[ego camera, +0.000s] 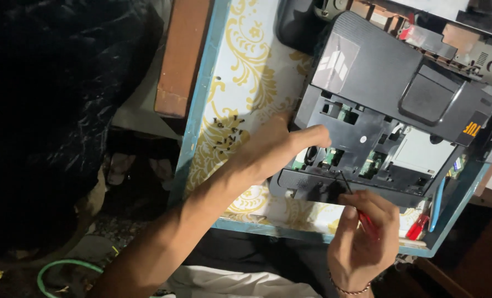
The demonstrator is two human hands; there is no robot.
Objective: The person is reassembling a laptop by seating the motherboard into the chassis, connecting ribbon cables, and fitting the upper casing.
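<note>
A dark grey printer-like machine (389, 83) with its casing partly removed lies on a table (240, 72) covered in a white cloth with yellow swirls. My left hand (271, 146) rests flat against the machine's left edge, fingers pressing on its black plastic frame. Green circuit boards show through openings beside it. My right hand (364, 232) is closed around a red-handled screwdriver (366, 221), whose thin shaft points up-left into the machine's lower front panel (312, 187).
Several small black screws (228, 132) lie loose on the cloth left of the machine. Another red-handled tool (418, 226) rests at the table's front right edge. A wooden block (182, 55) stands at the left; a green hose (64, 267) lies on the floor.
</note>
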